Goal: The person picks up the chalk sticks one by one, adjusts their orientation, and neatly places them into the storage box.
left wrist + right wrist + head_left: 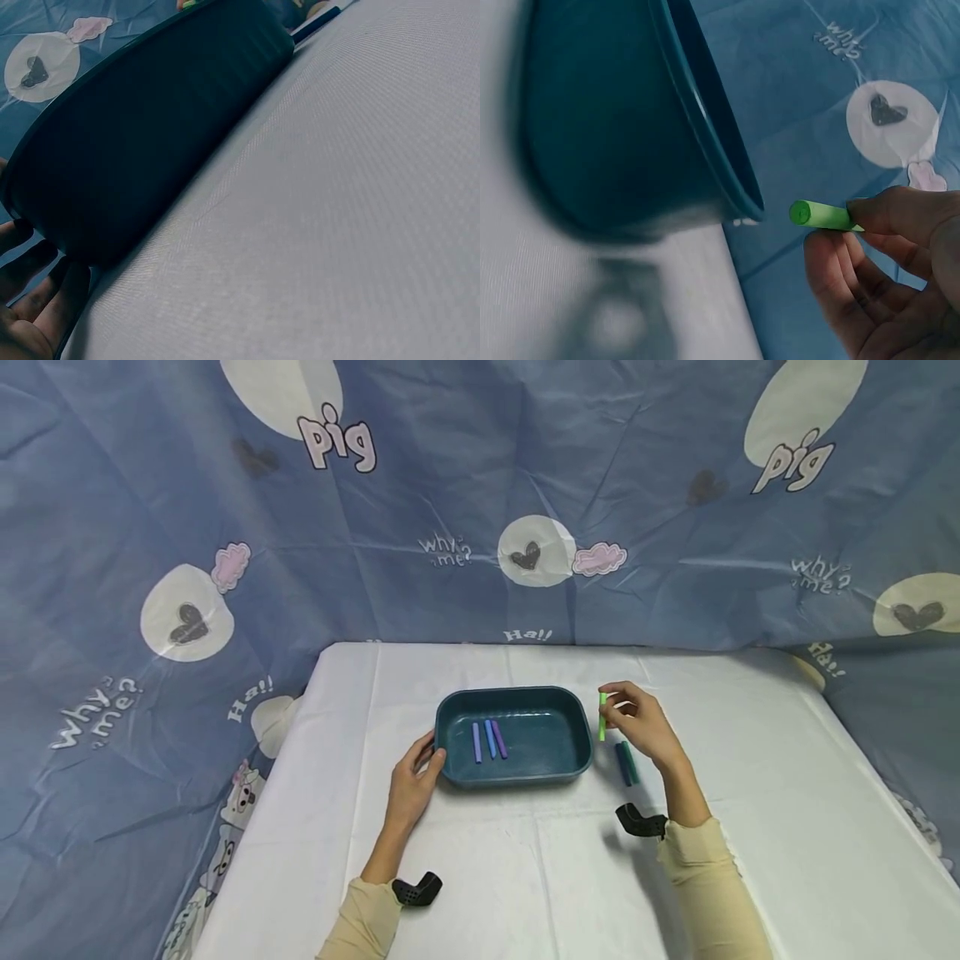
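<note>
- A person's right hand pinches a green stick between thumb and fingertips, holding it upright just beside the right rim of a teal tray on a white-covered bench.
- The right wrist view shows the green stick gripped at one end, its free end close to the tray's rim but not touching it.
- The left hand rests on the tray's left wall, fingers loosely curved against it; it appears to steady the tray rather than grip it.
- Three sticks, purple and blue, lie side by side on the tray floor.
- Two darker sticks, blue and green, lie on the bench just under the right hand.
- Judged from this, the carrying step is in hand: the green stick looks bound for the tray, which would call for a short move left over the rim and a release.
</note>
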`<state>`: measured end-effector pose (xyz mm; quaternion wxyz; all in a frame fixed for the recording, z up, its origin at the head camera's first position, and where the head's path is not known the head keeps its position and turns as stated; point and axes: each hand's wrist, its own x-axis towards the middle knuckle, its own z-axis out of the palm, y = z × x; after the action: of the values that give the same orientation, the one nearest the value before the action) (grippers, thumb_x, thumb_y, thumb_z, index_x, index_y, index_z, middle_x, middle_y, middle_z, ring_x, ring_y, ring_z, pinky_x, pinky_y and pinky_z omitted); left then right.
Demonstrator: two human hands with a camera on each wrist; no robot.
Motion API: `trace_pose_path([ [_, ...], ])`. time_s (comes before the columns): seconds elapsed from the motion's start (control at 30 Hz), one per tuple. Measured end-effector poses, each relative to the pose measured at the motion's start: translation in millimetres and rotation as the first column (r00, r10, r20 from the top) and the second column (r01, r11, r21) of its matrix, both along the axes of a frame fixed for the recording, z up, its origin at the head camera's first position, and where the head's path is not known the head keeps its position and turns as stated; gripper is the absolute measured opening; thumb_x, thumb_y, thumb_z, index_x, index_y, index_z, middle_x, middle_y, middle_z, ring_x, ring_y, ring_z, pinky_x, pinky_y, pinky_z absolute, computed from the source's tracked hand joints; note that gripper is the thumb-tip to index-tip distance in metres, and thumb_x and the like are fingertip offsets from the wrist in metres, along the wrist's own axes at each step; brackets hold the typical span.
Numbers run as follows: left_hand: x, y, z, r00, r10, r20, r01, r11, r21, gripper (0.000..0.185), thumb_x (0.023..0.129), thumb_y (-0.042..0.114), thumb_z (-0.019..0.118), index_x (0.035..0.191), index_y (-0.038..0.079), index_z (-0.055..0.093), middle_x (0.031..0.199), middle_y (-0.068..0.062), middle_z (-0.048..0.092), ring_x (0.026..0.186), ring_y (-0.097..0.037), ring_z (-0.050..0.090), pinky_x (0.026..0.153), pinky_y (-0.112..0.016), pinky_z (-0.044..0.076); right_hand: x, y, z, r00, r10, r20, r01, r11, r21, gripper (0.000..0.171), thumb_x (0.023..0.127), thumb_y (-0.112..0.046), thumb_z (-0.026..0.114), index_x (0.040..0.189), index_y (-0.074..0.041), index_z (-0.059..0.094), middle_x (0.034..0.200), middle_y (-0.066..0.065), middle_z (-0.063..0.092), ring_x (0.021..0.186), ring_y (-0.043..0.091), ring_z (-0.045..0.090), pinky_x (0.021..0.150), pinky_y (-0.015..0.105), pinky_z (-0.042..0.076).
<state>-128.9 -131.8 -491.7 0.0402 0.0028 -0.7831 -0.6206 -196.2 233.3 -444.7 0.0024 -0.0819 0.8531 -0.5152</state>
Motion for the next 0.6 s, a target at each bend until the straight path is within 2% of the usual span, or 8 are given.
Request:
trace_pose_path([
  [0.2, 1.6, 0, -1.0, 1.0, 0.005, -0.001, -0.005, 1.0, -0.008, 0.047, 0.094, 0.024, 0.06, 0.136, 0.005, 0.05, 0.134, -0.016, 0.055, 0.123, -0.028, 0.055, 0.096, -0.038, 0.051, -1.2, -11, 1.6, 1.0, 0.014, 0.004, -0.014, 1.0, -0.006, 0.03, 0.093, -0.016, 0.059, 0.123, -0.009, 0.056, 0.102, 0.017, 0.061, 0.079, 0.019, 0.064, 0.074, 0.04, 0.058],
  [0.4, 1.8, 0, -2.4, 1.0, 0.003, -0.007, -0.003, 1.0, -0.014, 0.047, 0.094, 0.025, 0.06, 0.136, 0.005, 0.05, 0.134, -0.017, 0.055, 0.123, -0.028, 0.055, 0.096, -0.038, 0.051, -1.6, -24, 2.0, 0.999, 0.038, -0.005, -0.038, 0.999, -0.023, 0.03, 0.093, -0.011, 0.058, 0.122, -0.007, 0.057, 0.101, 0.018, 0.061, 0.079, 0.018, 0.063, 0.075, 0.044, 0.058],
  [0.6, 1.8, -1, -3.1, 1.0, 0.005, -0.023, -0.006, 1.0, -0.02, 0.047, 0.094, 0.025, 0.059, 0.136, 0.005, 0.05, 0.135, -0.017, 0.055, 0.122, -0.028, 0.056, 0.095, -0.038, 0.052, -2.9, -36, 0.1, 0.997, 0.075, -0.017, -0.076, 0.996, -0.039, 0.033, 0.093, -0.012, 0.06, 0.123, -0.001, 0.055, 0.101, 0.021, 0.062, 0.076, 0.024, 0.064, 0.068, 0.033, 0.058],
])
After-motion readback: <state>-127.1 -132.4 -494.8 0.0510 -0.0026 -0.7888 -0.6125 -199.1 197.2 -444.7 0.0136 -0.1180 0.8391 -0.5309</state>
